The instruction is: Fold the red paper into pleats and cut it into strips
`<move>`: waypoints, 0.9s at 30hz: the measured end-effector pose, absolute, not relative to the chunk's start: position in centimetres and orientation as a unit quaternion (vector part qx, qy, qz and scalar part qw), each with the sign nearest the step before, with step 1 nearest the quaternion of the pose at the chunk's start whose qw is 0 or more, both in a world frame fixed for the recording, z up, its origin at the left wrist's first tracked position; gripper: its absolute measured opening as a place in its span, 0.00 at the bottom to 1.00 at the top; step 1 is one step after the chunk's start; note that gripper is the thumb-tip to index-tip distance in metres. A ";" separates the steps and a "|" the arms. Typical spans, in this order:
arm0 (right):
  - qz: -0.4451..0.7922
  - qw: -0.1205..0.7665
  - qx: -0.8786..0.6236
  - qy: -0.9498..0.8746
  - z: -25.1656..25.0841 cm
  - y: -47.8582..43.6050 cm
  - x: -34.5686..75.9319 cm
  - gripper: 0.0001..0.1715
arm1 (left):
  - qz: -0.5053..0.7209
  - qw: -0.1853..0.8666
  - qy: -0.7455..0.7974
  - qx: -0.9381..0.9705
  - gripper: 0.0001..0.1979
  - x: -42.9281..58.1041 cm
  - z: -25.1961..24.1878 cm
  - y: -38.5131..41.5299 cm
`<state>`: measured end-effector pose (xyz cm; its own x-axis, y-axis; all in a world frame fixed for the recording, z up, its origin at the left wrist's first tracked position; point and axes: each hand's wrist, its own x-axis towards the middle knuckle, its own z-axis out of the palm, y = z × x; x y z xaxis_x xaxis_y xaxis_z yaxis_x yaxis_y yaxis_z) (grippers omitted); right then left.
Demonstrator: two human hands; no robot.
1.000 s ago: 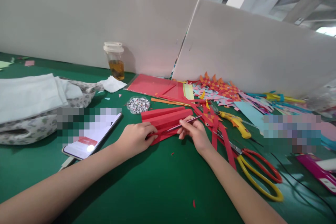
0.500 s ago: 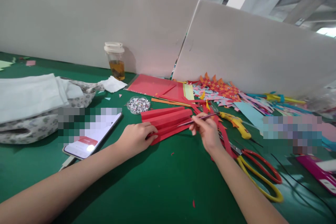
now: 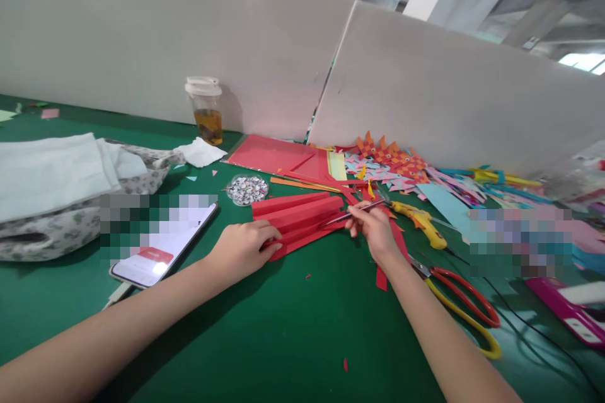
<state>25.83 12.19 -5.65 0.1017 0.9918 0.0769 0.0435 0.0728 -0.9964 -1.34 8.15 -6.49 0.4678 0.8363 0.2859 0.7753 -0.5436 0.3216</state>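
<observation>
Pleated red paper (image 3: 302, 213) lies on the green table, its folds fanned toward the right. My left hand (image 3: 246, 244) is closed on the paper's near left edge. In my right hand (image 3: 371, 227) is a thin, dark pointed tool (image 3: 350, 214), pinched between the fingers, with its tip over the folds at the paper's right part. Whether the tip touches the paper is too small to tell. Red strips (image 3: 399, 240) lie beside and partly under my right hand.
Scissors (image 3: 466, 302) and a yellow glue gun (image 3: 420, 220) with a cable lie right. A phone (image 3: 165, 245), a dish of small beads (image 3: 247, 190) and a lidded cup (image 3: 207, 110) stand left and behind. Woven orange paper pieces (image 3: 390, 156) are at the back.
The tool's tip and my right hand have shifted slightly over the paper. The view has moved a little, and my left hand keeps its hold.
</observation>
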 end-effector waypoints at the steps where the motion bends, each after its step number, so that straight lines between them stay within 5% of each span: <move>1: 0.427 0.542 -0.521 -0.501 -5.6 12.4 26.5 0.13 | 0.209 0.073 0.472 0.854 0.08 -1.3 -6.5 8.2; 21: 0.251 0.686 -0.529 -0.432 -4.8 12.6 28.3 0.09 | 0.185 0.087 0.488 0.849 0.10 -1.3 -6.4 8.1; 27: 0.424 0.555 -0.475 -0.535 -5.8 11.3 25.1 0.09 | 0.194 0.071 0.484 0.850 0.09 -1.2 -6.5 8.0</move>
